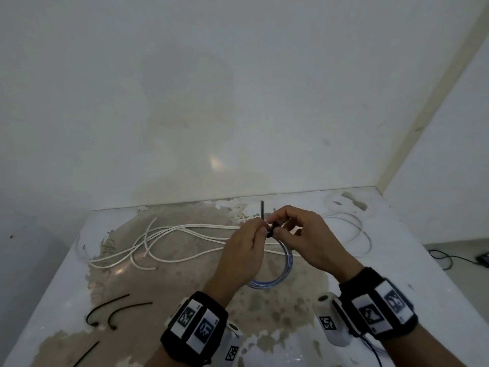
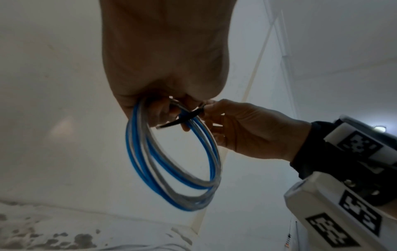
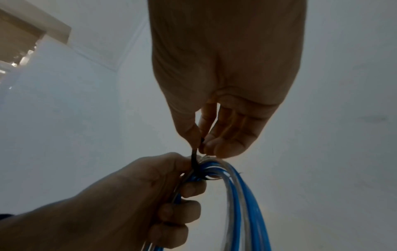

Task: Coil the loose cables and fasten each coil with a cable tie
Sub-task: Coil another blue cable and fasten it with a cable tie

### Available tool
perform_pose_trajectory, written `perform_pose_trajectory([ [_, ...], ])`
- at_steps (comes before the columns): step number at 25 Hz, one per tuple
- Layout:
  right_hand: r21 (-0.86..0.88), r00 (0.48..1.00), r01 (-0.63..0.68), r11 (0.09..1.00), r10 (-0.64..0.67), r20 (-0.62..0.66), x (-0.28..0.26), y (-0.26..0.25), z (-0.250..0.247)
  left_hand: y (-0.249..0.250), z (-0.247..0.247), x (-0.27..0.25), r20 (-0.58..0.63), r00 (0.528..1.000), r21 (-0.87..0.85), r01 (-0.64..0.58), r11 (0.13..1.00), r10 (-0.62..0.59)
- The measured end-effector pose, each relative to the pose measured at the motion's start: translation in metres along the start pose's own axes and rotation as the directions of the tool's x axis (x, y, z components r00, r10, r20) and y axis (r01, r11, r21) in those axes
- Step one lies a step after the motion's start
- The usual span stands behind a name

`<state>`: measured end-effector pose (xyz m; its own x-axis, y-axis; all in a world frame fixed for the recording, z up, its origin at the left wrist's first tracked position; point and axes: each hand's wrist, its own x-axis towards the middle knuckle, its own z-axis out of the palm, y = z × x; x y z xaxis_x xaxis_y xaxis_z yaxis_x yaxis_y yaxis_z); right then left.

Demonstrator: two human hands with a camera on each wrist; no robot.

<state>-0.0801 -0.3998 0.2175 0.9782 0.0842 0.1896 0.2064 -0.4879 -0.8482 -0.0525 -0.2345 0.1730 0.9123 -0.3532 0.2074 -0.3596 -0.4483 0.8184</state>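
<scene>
table: worn white top (image 1: 412, 260), back edge against the wall, right corner just behind the hands; floor drops off on the right
free room: bare tabletop in front of and right of the hands; left half taken by loose white cables (image 1: 169, 235)
more white cable: loops near the back right corner (image 1: 354, 229)
spare ties: two curled black ties (image 1: 116, 312) front left, a third at the front left edge (image 1: 87, 353)
coil: blue-and-grey cable coil (image 2: 171, 163), held above the table, hanging below both hands
left hand: (image 1: 238, 250) fingers curled round the top of the coil
right hand: (image 1: 309, 237) thumb and fingertip pinching the black cable tie (image 3: 194, 159) at the coil's top
tie tail: sticks up between the hands
</scene>
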Motion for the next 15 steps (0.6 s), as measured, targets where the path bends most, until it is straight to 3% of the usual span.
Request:
perform_pose_trajectory([
  [5,0.109,0.989,-0.051,0.993,0.066,-0.131,-0.002,0.013,0.006,0.0,0.001,0.008,-0.005,0.999,-0.039,-0.033,0.999,0.033],
  [15,0.206,0.958,-0.095,0.974,0.145,-0.246,-0.006,0.01,0.028,-0.005,-0.003,0.003,-0.06,0.989,-0.097,-0.143,0.985,0.138],
])
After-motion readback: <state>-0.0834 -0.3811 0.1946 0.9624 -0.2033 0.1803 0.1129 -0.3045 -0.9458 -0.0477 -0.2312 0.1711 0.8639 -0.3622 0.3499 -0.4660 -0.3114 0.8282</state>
